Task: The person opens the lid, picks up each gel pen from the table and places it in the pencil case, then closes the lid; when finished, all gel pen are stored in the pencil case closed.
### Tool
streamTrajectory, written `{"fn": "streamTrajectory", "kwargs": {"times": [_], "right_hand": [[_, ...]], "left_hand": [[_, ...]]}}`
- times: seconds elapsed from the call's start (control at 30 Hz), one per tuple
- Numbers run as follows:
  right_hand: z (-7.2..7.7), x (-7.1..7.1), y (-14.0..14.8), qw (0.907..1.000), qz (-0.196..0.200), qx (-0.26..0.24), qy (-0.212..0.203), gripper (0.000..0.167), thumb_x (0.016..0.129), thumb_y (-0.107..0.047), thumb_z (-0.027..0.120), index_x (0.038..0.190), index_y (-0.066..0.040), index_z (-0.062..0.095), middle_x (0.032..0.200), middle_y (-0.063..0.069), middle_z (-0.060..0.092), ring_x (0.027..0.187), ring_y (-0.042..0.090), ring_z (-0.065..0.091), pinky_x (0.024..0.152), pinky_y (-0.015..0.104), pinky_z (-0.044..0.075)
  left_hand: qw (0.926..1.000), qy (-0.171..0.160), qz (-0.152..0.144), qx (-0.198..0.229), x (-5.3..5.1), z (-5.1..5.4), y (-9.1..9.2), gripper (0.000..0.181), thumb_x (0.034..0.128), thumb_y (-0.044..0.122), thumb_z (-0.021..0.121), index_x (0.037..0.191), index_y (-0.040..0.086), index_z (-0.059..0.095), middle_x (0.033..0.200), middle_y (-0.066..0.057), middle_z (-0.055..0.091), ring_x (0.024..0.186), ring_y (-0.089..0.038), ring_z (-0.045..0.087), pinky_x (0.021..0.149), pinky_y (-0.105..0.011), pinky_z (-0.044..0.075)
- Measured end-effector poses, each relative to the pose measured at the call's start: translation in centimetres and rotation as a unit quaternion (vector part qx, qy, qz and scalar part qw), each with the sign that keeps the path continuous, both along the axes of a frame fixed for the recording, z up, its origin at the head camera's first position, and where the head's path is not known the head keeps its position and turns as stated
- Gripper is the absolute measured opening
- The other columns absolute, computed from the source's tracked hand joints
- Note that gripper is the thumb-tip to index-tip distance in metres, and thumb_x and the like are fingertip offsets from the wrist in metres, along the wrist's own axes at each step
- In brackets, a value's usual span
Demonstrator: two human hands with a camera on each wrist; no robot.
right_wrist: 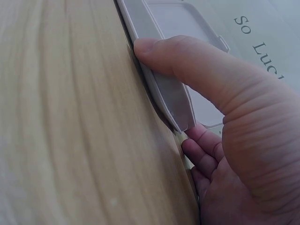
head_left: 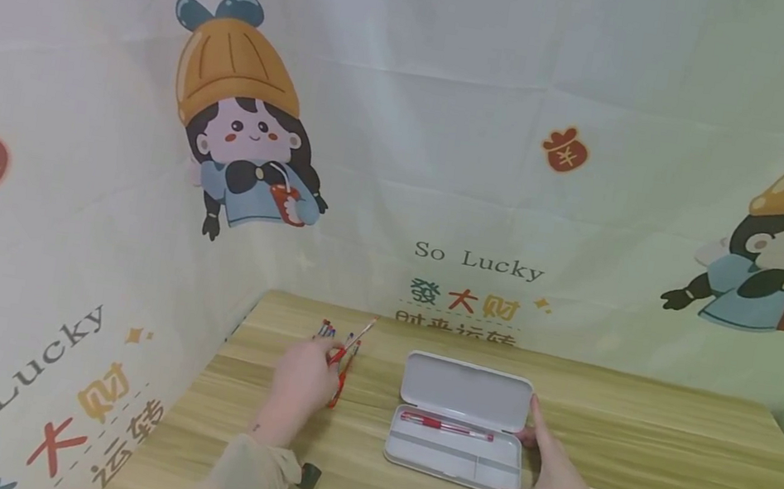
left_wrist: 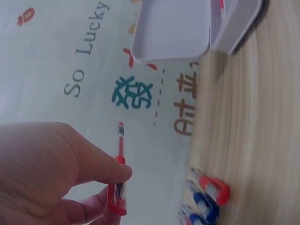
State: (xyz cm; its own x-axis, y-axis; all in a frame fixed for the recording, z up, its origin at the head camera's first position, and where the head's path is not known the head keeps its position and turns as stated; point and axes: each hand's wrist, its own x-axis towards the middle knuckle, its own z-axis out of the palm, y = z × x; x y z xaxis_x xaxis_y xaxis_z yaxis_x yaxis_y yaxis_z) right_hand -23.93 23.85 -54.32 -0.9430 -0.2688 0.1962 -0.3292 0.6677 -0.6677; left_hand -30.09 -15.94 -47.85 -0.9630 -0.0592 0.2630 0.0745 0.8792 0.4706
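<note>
My left hand [head_left: 301, 378] pinches a red pen [left_wrist: 121, 150] between thumb and fingers, held above the table with its clear end pointing away. Just beyond and below that hand lie several pens, among them a red pen [left_wrist: 219, 190] and a blue pen [left_wrist: 206, 204]. A pale pencil case [head_left: 437, 458] stands with its lid [head_left: 465, 391] raised; one red pen [head_left: 445, 426] lies in its long rear compartment. At the case's right end, my right hand [head_left: 558, 481] grips it, thumb on the front corner and fingers around behind.
The wood-grain table [head_left: 634, 446] extends to both sides of the case. Behind it and at the left hangs a printed cloth [head_left: 375, 150] with cartoon figures and lettering. A small black object [head_left: 309, 477] sits at the left cuff.
</note>
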Motion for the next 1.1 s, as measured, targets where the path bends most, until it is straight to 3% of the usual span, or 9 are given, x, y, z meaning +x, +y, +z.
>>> {"fn": "streamTrajectory", "kwargs": {"times": [0.13, 0.33, 0.53, 0.7, 0.93, 1.1], "right_hand": [[-0.1, 0.0, 0.0, 1.0, -0.001, 0.001, 0.003, 0.161, 0.062, -0.04, 0.106, 0.176, -0.002, -0.001, 0.14, 0.009, 0.067, 0.132, 0.027, 0.059, 0.122, 0.056, 0.046], [0.1, 0.0, 0.0, 1.0, -0.003, 0.001, 0.004, 0.159, 0.061, -0.04, 0.106, 0.175, 0.001, 0.002, 0.14, 0.01, 0.067, 0.132, 0.028, 0.059, 0.121, 0.061, 0.045], [0.2, 0.2, 0.1, 1.0, -0.002, 0.004, 0.007, 0.159, 0.062, -0.04, 0.106, 0.175, 0.001, 0.002, 0.14, 0.01, 0.067, 0.131, 0.028, 0.06, 0.121, 0.061, 0.045], [0.2, 0.2, 0.0, 1.0, -0.003, 0.002, 0.001, 0.16, 0.061, -0.04, 0.107, 0.175, 0.001, 0.002, 0.139, 0.009, 0.067, 0.13, 0.025, 0.059, 0.121, 0.06, 0.045], [0.1, 0.1, 0.0, 1.0, 0.002, 0.002, 0.004, 0.159, 0.062, -0.039, 0.107, 0.175, 0.001, 0.002, 0.14, 0.009, 0.068, 0.13, 0.027, 0.06, 0.12, 0.058, 0.047], [0.0, 0.1, 0.0, 1.0, -0.002, 0.004, -0.003, 0.159, 0.062, -0.04, 0.106, 0.175, 0.0, 0.001, 0.141, 0.009, 0.068, 0.132, 0.027, 0.059, 0.121, 0.059, 0.045]], "left_hand": [[0.9999, 0.006, -0.009, -0.001, 0.4, 0.5, 1.2, 0.041, 0.0947, 0.006, 0.076, 0.135, 0.014, 0.078, 0.108, -0.012, 0.077, 0.091, -0.027, 0.069, 0.072, -0.04, 0.056], [0.9979, 0.03, -0.055, -0.014, 1.4, 1.4, 2.9, 0.039, 0.0948, 0.003, 0.077, 0.13, 0.018, 0.08, 0.123, -0.015, 0.079, 0.112, -0.036, 0.074, 0.093, -0.055, 0.062], [0.9961, 0.002, -0.087, -0.017, 2.2, 1.5, 4.7, 0.038, 0.0967, 0.007, 0.077, 0.131, 0.021, 0.079, 0.134, -0.017, 0.076, 0.125, -0.041, 0.07, 0.104, -0.061, 0.059], [0.9923, -0.011, -0.12, -0.03, 2.7, 0.7, 6.2, 0.041, 0.096, 0.008, 0.077, 0.134, 0.022, 0.079, 0.13, -0.013, 0.076, 0.119, -0.037, 0.07, 0.103, -0.057, 0.059], [0.9846, 0.004, -0.157, -0.077, 2.9, -1.1, 8.0, 0.038, 0.0928, 0.009, 0.08, 0.127, 0.025, 0.082, 0.114, -0.008, 0.076, 0.103, -0.029, 0.068, 0.092, -0.047, 0.058], [0.9794, 0.003, -0.176, -0.098, 3.4, -1.9, 9.0, 0.041, 0.0898, 0.006, 0.078, 0.125, 0.027, 0.083, 0.114, -0.006, 0.077, 0.104, -0.027, 0.067, 0.096, -0.046, 0.058]]}}
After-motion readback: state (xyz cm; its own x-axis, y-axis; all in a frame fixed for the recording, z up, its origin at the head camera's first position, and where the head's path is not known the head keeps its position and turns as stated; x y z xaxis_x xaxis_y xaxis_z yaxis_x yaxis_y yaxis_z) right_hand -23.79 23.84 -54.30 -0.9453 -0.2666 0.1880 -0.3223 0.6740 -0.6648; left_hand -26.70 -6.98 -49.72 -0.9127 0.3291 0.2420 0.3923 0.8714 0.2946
